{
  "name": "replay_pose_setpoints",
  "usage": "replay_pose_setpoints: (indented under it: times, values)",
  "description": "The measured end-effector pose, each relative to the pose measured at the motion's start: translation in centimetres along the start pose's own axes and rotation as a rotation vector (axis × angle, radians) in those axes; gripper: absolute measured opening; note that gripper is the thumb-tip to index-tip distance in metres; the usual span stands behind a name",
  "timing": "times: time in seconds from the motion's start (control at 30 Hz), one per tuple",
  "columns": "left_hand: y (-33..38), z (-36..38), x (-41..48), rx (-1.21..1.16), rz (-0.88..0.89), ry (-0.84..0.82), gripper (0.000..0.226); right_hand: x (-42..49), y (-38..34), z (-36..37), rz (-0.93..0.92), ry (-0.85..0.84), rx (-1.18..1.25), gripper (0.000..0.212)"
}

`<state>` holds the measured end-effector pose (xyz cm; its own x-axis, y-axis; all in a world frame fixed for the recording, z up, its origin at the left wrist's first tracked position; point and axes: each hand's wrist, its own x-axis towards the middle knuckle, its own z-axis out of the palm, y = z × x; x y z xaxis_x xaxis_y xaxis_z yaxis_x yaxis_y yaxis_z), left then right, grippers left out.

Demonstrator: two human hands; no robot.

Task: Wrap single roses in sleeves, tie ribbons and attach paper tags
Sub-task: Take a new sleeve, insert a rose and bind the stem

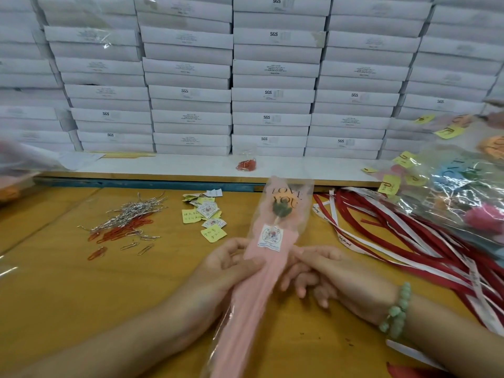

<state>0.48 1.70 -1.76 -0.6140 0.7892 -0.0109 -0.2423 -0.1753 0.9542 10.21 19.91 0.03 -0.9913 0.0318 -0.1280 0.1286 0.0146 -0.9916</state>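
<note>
A single rose in a pink and clear sleeve (pixel 268 268) printed "LOVE YOU" lies lengthwise over the wooden table, its head pointing away from me. A white paper tag (pixel 270 238) sits on the sleeve's front. My left hand (pixel 231 266) grips the sleeve from the left, just below the tag. My right hand (pixel 319 271) holds its right edge, thumb along the side and fingers curled underneath. Red and white ribbons (pixel 395 241) are spread out to the right. Loose yellow and white paper tags (pixel 207 216) lie beyond my left hand.
A heap of silver and red paper clips (pixel 128 219) lies at the left. Finished wrapped roses (pixel 463 192) pile up at the right. A small bag of red clips (pixel 246 162) sits on a white shelf. Stacked white boxes (pixel 272 77) wall off the back.
</note>
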Motion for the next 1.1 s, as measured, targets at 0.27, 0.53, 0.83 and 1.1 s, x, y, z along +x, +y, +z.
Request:
replay_pose_setpoints:
  times: [0.27, 0.53, 0.83, 1.1]
  values:
    - [0.0, 0.1, -0.1, 0.134, 0.042, -0.029, 0.053, -0.4, 0.3, 1.2, 0.046, 0.001, 0.219, 0.054]
    - [0.1, 0.1, -0.1, 0.149, 0.038, -0.033, 0.045, -0.4, 0.7, 1.2, 0.021, -0.104, 0.296, 0.034]
    - [0.6, -0.1, 0.1, -0.028, -0.004, -0.163, 0.042, 0.0, 1.0, 0.9, -0.036, -0.059, 0.373, 0.026]
    - [0.6, -0.9, 0.2, -0.096, -0.041, -0.309, 0.006, -0.1, 0.9, 0.9, -0.036, -0.098, 0.364, 0.026]
